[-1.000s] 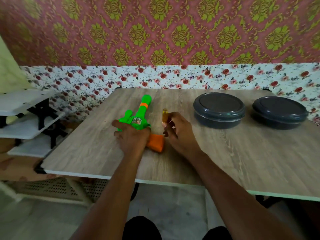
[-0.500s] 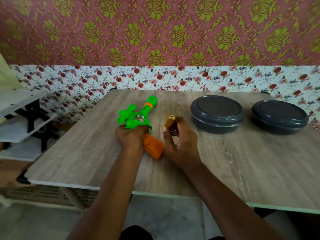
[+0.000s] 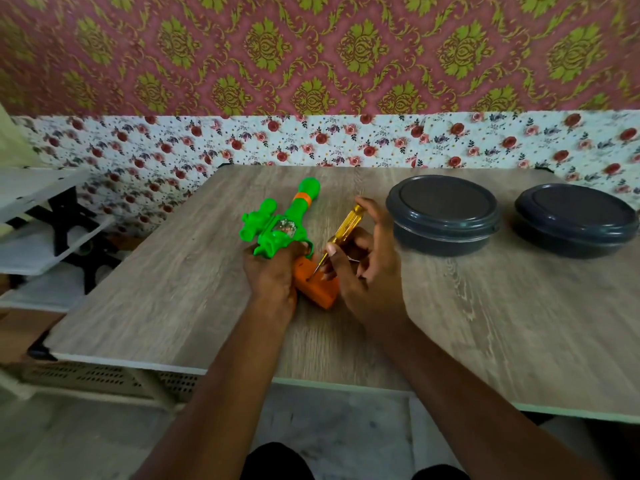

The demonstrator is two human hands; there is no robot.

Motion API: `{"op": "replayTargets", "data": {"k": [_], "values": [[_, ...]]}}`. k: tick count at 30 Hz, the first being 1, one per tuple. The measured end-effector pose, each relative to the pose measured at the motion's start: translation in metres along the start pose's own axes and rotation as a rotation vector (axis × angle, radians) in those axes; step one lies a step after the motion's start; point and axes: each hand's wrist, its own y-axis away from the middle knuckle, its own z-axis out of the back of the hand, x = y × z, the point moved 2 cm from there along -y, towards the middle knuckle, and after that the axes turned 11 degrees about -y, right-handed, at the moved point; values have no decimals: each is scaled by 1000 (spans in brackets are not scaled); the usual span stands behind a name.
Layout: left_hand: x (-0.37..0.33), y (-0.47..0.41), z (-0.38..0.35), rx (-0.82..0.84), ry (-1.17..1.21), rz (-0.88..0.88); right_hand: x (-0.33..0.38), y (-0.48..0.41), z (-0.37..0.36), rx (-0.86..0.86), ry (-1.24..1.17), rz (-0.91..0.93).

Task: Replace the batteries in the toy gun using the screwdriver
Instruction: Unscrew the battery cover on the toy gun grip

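Observation:
A green toy gun (image 3: 282, 223) with an orange grip (image 3: 317, 289) lies on the wooden table (image 3: 485, 323), barrel pointing away from me. My left hand (image 3: 272, 275) grips it where the green body meets the grip. My right hand (image 3: 367, 268) holds a yellow-handled screwdriver (image 3: 346, 225) tilted, thumb against the shaft. The metal tip sits in a small hole on the orange grip.
Two dark grey round lidded containers (image 3: 443, 220) (image 3: 575, 220) stand at the back right of the table. A white shelf rack (image 3: 41, 230) stands left of the table. The patterned wall runs just behind the table's far edge.
My right hand has tilted the screwdriver down and brought its tip onto the orange grip. My left hand kept hold of the gun, and the camera moved slightly.

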Motion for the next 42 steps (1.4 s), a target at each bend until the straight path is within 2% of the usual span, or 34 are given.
{"op": "replayTargets", "data": {"k": [6,10,15,19,24,28,32,34,38,42], "values": [[8,-4,-1,-55,-20,35,0,1,-1,44,35,20],[7,-4,0,-66,-5,-19,7,-1,-2,79,130,141],[5,-1,1,-73,-3,-48,14,-11,-13,146,40,184],[4,1,-2,-97,49,-66,13,-27,-19,113,-6,152],[3,1,-1,-80,89,-48,15,-34,-30,112,-47,202],[-1,6,-2,-10,152,-28,10,-29,-29,60,-32,225],[0,6,2,-31,110,-8,9,-28,-34,93,30,254],[-1,6,2,-31,124,-10,7,-28,-35,104,50,237],[-4,8,0,-26,139,7,7,-26,-35,128,-72,131],[1,0,-1,-68,76,37,11,-24,-34,102,-118,134]]}}
